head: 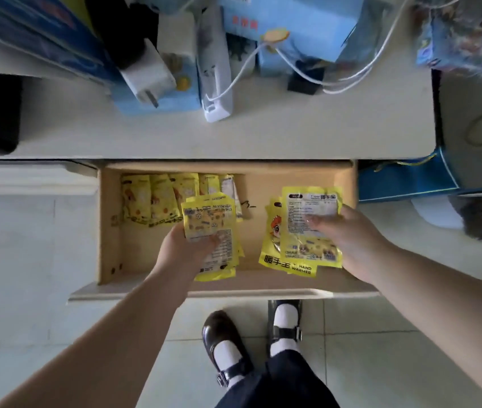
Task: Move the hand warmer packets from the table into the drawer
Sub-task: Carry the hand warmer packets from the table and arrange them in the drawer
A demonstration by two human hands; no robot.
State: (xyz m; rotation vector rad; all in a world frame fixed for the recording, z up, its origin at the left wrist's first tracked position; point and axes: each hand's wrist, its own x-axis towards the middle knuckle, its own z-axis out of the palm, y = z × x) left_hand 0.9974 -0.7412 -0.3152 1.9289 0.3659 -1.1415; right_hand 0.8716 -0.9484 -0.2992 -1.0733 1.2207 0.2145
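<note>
The wooden drawer (110, 231) is pulled out below the table edge. A row of yellow hand warmer packets (151, 198) stands along its back left. My left hand (186, 245) grips a stack of yellow packets (208, 219) over the drawer's middle. My right hand (348, 234) holds another stack of yellow packets (304, 231) over the drawer's right half, the top one turned label side up. Whether either stack rests on the drawer floor I cannot tell.
The pale table (263, 134) carries blue boxes (292, 28), a white charger plug (148, 72), a white power strip (214, 69) and white cables (351, 75) along its back. A blue bag (404, 181) stands right of the drawer. My shoes (228, 346) are on the tiled floor.
</note>
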